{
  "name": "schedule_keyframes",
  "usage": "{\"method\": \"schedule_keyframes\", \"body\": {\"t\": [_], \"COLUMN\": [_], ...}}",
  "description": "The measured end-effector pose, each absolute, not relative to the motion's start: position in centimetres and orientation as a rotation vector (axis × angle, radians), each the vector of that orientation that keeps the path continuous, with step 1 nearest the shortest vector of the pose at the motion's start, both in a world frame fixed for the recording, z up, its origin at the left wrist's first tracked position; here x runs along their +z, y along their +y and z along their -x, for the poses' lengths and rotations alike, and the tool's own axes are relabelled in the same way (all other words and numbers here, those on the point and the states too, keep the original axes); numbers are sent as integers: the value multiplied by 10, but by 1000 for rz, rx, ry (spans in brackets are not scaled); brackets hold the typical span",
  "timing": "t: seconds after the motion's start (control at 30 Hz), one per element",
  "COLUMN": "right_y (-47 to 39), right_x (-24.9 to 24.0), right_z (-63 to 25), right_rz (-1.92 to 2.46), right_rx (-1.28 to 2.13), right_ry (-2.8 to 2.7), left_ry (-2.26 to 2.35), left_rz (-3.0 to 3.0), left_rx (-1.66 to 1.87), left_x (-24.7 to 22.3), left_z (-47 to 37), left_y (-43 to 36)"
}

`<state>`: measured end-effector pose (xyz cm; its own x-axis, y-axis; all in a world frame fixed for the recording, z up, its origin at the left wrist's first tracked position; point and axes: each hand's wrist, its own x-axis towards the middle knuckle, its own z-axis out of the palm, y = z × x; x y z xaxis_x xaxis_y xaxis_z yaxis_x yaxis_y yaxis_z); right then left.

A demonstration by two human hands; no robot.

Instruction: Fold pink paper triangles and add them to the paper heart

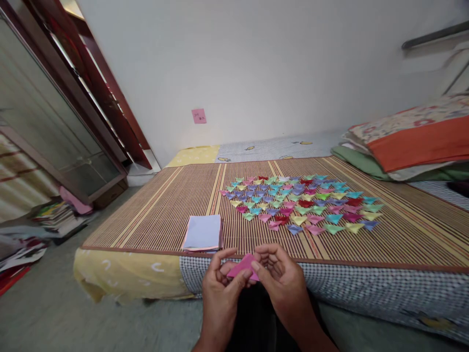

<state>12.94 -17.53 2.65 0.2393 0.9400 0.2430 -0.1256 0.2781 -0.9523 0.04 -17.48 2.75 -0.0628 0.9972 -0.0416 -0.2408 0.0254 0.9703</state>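
A pink folded paper triangle [242,267] is held up between my two hands, just in front of the bed's near edge. My left hand [223,283] pinches its lower left part, thumb on top. On the right side, my right hand [280,276] grips the paper between thumb and fingers. Beyond the hands lies a stack of square paper sheets [202,232], with a pale blue one on top. Several rows of small folded paper pieces [298,205] in many colours are spread out to the right of the stack.
A striped bamboo mat [157,210] covers the bed. Folded bedding [414,139] is piled at the right against the wall. A pink note [199,116] is stuck on the white wall. At the left stand a glass-fronted cabinet [54,107] and a pile of books [54,217] on the floor.
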Motion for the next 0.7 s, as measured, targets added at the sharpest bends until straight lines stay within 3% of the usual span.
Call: {"method": "schedule_keyframes", "body": {"t": [0.17,0.7], "right_y": [-173,-173], "right_x": [25,18], "right_z": [-135,-140], "right_rz": [1023,1130], "right_rx": [865,600], "right_ry": [-1051,-1243], "left_ry": [1056,944], "left_rz": [-1004,-1019], "left_rx": [1190,1190], "left_x": [25,21], "left_z": [4,9], "left_y": [-172,-171]}}
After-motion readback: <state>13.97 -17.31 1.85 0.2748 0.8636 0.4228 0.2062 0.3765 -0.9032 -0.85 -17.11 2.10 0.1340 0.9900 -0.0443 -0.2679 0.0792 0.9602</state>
